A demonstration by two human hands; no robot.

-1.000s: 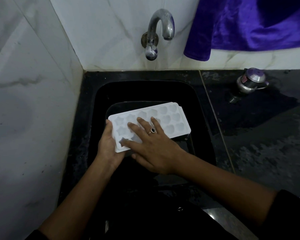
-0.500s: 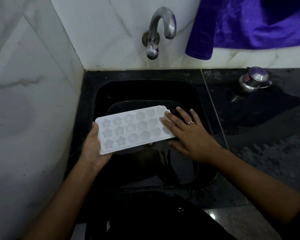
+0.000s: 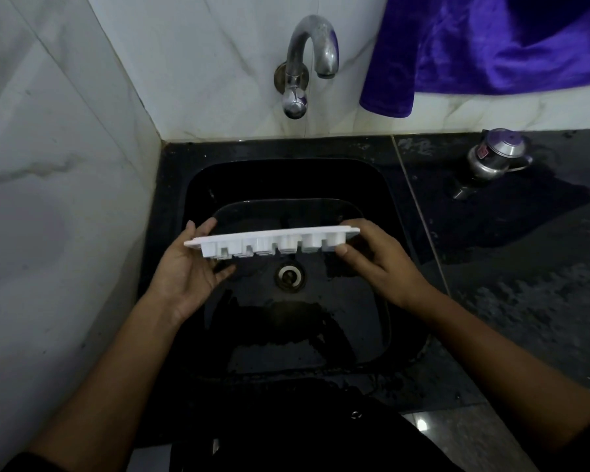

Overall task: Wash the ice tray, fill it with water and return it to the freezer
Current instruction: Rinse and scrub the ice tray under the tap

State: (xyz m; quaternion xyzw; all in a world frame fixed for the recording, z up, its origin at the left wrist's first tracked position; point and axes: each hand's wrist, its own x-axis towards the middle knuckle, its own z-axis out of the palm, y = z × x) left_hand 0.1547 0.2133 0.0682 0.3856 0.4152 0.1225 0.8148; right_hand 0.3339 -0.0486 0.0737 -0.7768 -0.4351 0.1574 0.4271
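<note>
A white plastic ice tray [image 3: 273,242] hangs over the black sink [image 3: 399,267], tipped on edge so its long side and the bottoms of its moulds face me. My left hand [image 3: 191,267] holds its left end, fingers behind and thumb below. My right hand [image 3: 372,257] grips the right end, thumb on the near side. The drain [image 3: 289,274] shows just under the tray. A chrome tap [image 3: 307,63] sticks out of the back wall above, with no water running.
White marble walls close the left and back. A wet black counter [image 3: 508,267] runs to the right, with a small steel pot [image 3: 494,158] on it near the wall. A purple cloth [image 3: 491,46] hangs at the top right.
The tray was face up with my right hand rubbing across its moulds. It has since been tilted onto its edge, and my right hand slid to the right end and took hold.
</note>
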